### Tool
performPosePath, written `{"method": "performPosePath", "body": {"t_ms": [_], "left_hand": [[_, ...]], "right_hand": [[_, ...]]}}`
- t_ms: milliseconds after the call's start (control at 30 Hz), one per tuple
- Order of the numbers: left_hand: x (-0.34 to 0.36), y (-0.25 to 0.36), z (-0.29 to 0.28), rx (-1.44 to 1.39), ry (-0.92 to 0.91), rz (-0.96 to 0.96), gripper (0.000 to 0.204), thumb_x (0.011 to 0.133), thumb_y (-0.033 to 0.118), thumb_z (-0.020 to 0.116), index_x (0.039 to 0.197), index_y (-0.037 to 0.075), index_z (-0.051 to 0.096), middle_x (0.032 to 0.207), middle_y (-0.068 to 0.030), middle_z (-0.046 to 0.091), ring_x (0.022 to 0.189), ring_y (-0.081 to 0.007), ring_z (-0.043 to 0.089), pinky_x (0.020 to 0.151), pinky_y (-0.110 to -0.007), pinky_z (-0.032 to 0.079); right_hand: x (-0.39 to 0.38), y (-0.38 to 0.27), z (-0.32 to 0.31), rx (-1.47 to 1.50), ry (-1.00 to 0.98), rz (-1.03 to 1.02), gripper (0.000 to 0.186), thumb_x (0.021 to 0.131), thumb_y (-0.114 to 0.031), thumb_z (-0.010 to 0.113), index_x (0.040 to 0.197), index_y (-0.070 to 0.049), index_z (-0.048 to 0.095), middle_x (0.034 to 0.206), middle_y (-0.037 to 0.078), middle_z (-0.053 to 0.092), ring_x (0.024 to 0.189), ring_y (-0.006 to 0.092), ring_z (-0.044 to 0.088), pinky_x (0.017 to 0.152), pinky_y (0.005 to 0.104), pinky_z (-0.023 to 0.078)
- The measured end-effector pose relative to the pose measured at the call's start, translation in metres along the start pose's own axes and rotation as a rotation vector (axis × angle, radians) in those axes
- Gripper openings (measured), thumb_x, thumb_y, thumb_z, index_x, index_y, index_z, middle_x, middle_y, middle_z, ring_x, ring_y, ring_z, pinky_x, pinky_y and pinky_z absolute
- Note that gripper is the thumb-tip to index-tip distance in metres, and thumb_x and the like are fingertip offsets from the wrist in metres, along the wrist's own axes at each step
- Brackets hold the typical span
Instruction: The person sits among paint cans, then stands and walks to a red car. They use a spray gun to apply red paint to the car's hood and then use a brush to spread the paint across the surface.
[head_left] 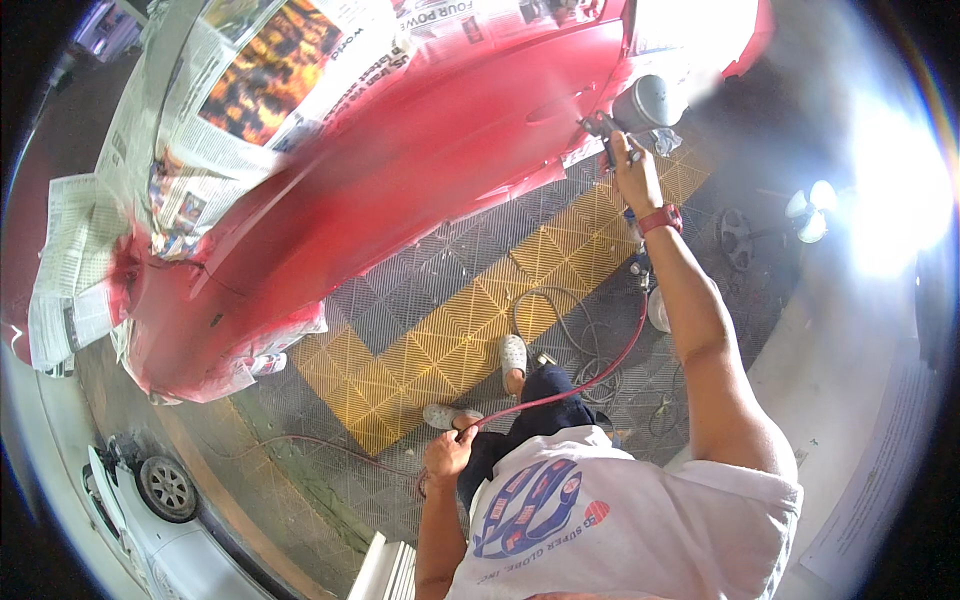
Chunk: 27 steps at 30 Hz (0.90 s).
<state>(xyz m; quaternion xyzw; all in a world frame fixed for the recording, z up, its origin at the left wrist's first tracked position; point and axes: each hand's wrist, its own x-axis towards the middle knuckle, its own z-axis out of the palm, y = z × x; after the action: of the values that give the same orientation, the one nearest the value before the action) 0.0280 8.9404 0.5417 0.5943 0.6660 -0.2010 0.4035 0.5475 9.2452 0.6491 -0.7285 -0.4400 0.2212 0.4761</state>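
My right hand (635,170) is closed around a spray gun (602,130) with a grey cup (642,102), held up at the glossy red car body (420,150), near its door handle (555,108); pale mist hangs beside the cup. Newspaper (215,185) masks the windows and parts around the red paint. My left hand (448,452), low by my waist, is closed on a red hose (540,400), which runs up toward fittings (641,268) under my right forearm.
Grey and yellow floor tiles (385,410) lie underfoot, with coiled grey hose (590,335) near my feet. A fan (810,210) and wheel cover (733,238) are at right beside a bright light (895,205). A white car (150,540) stands lower left, near white boards (385,570).
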Motion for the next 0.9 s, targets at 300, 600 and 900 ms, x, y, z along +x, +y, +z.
{"method": "performPosePath", "body": {"t_ms": [300, 600, 900], "left_hand": [[-0.010, 0.047, -0.019, -0.043, 0.250, 0.167, 0.066, 0.098, 0.068, 0.060, 0.093, 0.004, 0.079, 0.089, -0.0243, 0.077, 0.087, -0.0447, 0.075, 0.079, -0.052, 0.060], [-0.017, -0.013, -0.008, -0.092, 0.284, 0.023, 0.074, 0.099, 0.069, 0.056, 0.097, -0.002, 0.076, 0.100, -0.0285, 0.075, 0.099, -0.0482, 0.071, 0.090, -0.054, 0.056], [-0.039, -0.169, 0.062, -0.204, 0.409, -0.072, 0.065, 0.097, 0.065, 0.065, 0.087, 0.002, 0.079, 0.086, -0.0254, 0.075, 0.085, -0.0470, 0.074, 0.079, -0.054, 0.058]], "right_hand": [[0.109, 0.006, -0.087, -0.067, 0.200, 0.112, 0.070, 0.108, -0.064, 0.046, 0.105, -0.001, 0.076, 0.071, 0.006, 0.070, 0.052, 0.0125, 0.062, 0.043, 0.0287, 0.046], [0.116, -0.028, -0.064, 0.184, 0.295, 0.049, 0.075, 0.102, -0.072, 0.053, 0.107, 0.002, 0.065, 0.075, 0.007, 0.067, 0.057, 0.0144, 0.065, 0.041, 0.0258, 0.046], [-0.074, -0.144, 0.093, 0.063, -0.092, 0.007, 0.053, 0.109, -0.053, 0.055, 0.115, -0.004, 0.073, 0.068, 0.001, 0.064, 0.058, 0.0104, 0.059, 0.052, 0.0305, 0.047]]}}
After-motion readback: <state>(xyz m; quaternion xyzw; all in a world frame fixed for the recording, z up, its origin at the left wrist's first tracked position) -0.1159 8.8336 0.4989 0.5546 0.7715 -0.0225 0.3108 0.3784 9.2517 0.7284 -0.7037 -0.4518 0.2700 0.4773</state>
